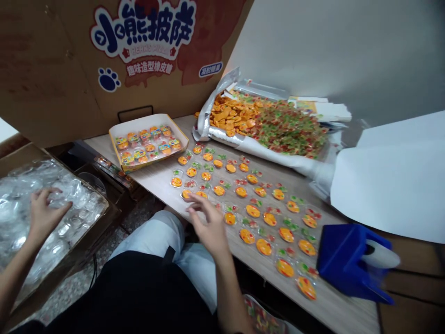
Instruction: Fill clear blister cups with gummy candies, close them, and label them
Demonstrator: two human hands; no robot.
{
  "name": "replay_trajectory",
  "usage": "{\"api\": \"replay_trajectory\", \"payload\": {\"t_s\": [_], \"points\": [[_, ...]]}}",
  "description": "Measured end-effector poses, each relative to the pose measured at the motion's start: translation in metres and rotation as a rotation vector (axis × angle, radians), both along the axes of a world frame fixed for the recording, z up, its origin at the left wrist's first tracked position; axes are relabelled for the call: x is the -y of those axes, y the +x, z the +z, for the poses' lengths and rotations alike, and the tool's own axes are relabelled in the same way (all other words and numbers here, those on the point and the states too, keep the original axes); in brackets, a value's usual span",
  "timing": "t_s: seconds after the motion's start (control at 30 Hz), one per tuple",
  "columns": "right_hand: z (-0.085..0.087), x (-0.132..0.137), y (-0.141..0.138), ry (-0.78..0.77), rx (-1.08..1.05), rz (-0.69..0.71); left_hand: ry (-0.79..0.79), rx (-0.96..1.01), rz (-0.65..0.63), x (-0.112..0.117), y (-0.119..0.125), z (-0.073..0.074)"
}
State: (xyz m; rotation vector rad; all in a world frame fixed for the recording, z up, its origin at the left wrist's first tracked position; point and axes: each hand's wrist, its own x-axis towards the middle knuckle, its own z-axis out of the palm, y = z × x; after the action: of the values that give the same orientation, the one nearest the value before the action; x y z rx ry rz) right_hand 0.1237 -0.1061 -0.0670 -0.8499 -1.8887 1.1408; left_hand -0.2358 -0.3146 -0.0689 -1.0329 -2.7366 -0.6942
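My left hand [43, 211] rests with fingers spread on a pile of clear plastic cups [24, 204] inside a cardboard box at the far left. My right hand [208, 222] hovers over the near edge of the wooden table [160, 178], fingers loosely apart, its fingertips at the nearest small candy cups [187, 193]. Rows of these small cups with orange and green-red gummy pieces [252, 211] cover the tabletop. Whether the right hand pinches anything is unclear.
A yellow-rimmed tray [120, 157] of sealed cups stands at the back left. An open silver bag [205, 116] of loose orange and green gummies [271, 123] lies at the back. A blue box [347, 260] stands at the right, white sheets [392, 181] behind it, a printed carton [69, 69] upright.
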Motion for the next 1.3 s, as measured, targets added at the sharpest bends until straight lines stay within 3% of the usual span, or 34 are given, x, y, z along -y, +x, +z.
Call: {"api": "replay_trajectory", "payload": {"t_s": [0.1,0.2,0.33,0.5,0.6,0.7,1.0,1.13,1.3], "points": [[0.018,0.014,-0.048,-0.041,-0.056,0.290,0.225,-0.070,-0.280,-0.043,0.050,0.030],[0.032,0.025,-0.084,-0.068,-0.098,0.369,0.329,-0.151,-0.614,-0.088,0.103,0.044],[0.037,0.025,-0.094,-0.172,-0.222,0.237,0.414,-0.122,-0.837,-0.132,0.158,0.044],[0.026,0.016,-0.073,-0.260,-0.314,-0.054,0.378,0.003,-1.004,-0.160,0.190,0.038],[0.020,0.013,-0.061,-0.335,-0.353,-0.104,0.358,0.133,-1.053,-0.168,0.196,0.033],[0.016,0.012,-0.050,-0.418,-0.320,-0.041,0.336,0.197,-1.091,-0.170,0.198,0.025],[0.008,0.004,-0.023,-0.451,-0.181,-0.032,0.272,0.149,-1.129,-0.172,0.197,0.016],[0.000,-0.007,-0.005,-0.417,-0.168,-0.128,0.171,0.071,-1.102,-0.183,0.180,0.027],[-0.018,-0.005,0.019,-0.048,0.170,-0.512,-0.073,-0.108,-0.923,-0.214,0.132,0.061]]}}
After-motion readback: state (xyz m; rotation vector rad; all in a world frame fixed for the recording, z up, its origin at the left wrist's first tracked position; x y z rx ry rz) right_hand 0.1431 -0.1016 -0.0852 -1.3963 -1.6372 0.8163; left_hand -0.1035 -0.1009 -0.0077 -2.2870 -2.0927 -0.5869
